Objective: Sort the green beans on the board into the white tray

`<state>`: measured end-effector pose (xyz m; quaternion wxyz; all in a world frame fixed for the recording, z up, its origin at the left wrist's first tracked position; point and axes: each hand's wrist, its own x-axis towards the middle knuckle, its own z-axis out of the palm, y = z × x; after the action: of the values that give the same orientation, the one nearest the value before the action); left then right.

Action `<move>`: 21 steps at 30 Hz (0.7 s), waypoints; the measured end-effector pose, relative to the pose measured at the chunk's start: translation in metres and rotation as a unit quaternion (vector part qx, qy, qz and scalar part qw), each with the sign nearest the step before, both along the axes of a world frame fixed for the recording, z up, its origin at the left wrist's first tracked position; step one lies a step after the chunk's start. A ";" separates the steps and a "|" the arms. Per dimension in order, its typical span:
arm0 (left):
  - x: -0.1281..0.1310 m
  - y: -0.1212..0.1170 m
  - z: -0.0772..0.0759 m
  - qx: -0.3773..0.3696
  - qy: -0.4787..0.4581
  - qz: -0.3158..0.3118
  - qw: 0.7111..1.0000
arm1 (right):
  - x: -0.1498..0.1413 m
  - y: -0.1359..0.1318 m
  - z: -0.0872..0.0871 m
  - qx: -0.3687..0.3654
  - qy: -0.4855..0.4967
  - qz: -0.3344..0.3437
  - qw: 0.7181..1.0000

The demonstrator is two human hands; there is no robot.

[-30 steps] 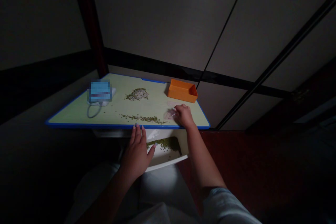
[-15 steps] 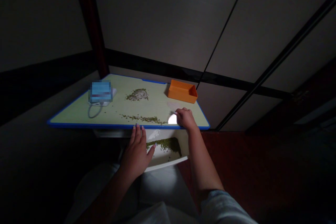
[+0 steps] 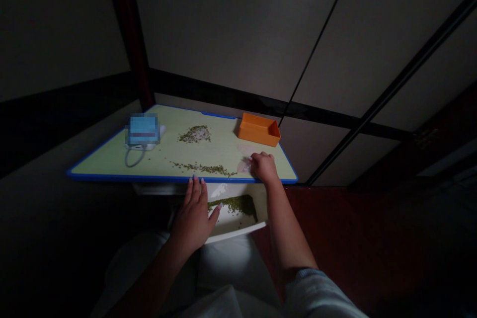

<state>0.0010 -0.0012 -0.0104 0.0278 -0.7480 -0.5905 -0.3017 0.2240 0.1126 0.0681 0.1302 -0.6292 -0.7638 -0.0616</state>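
White glare from half a second ago is gone off the clear plastic piece (image 3: 244,165), now dull and see-through, just left of the right hand's (image 3: 265,166) fingertips, which look curled and pinched on its edge. Left hand (image 3: 192,218) unchanged, fingers straight and loose at the blue table rim (image 3: 156,178), holding nothing; row of green grains (image 3: 208,169) just beyond them, white bin (image 3: 234,232) beside the thumb.

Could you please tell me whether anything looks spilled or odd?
Loose small green grains lie strewn near the front edge of the pale-green, blue-rimmed tabletop, outside the white open container holding similar grains; possibly spilled.
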 end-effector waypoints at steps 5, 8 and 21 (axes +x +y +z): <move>0.000 0.000 -0.001 0.002 -0.004 0.004 1.000 | -0.006 0.000 0.002 0.003 -0.025 0.004 1.000; 0.000 0.000 -0.001 0.000 -0.003 0.003 1.000 | -0.009 0.000 0.002 -0.005 -0.030 0.025 0.999; 0.000 0.001 -0.002 -0.004 -0.006 0.000 1.000 | -0.005 -0.004 0.003 -0.015 0.016 0.062 0.998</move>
<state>0.0009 -0.0006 -0.0126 0.0214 -0.7464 -0.5915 -0.3041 0.2194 0.1090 0.0708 0.1366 -0.5837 -0.7998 -0.0320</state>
